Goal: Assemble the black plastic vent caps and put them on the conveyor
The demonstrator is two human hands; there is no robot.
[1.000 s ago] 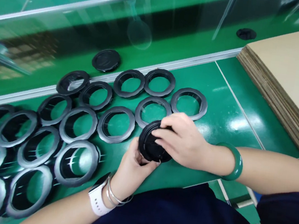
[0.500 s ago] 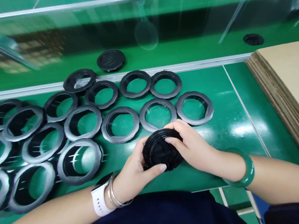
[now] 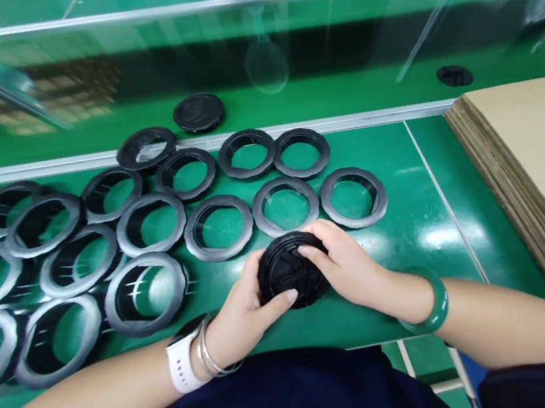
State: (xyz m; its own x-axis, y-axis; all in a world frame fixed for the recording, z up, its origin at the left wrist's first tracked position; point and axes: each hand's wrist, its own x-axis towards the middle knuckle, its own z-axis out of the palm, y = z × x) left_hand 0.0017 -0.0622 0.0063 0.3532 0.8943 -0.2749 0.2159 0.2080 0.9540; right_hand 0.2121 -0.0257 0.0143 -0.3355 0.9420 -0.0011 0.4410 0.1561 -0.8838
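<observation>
- Black plastic, round and closed-faced: the black cap (image 3: 288, 273) sits between both hands. It is lifted just off the green desk (image 3: 418, 203) near its front edge and tilted so its face looks up at the wearer.
- The left hand (image 3: 243, 307) has its grip pinching the cap. The thumb lies across the lower face and the fingers are hidden beneath, which looks like support from below.
- The right hand (image 3: 345, 264) has its grip curled shut over the cap's upper right rim, fingertips pressing on the face. It is likely bracing the cap against the left hand.
- Open black rings (image 3: 191, 227) lie flat on the desk in loose rows, close together and overlapping at the left, probably so that each stays within reach. I count at least fifteen; the left edge cuts some off, so the exact number cannot be told.
- Closed caps number four: the held one, one on the belt (image 3: 342, 93) behind the rail, and two further off to the right.
- One stack of cardboard sheets (image 3: 535, 151) rests at the right, apart from the rings.
- On the wrists there are one white watch (image 3: 180, 359) and thin silver bangles (image 3: 206, 356) on the left, and one green bangle (image 3: 428, 301) on the right.
</observation>
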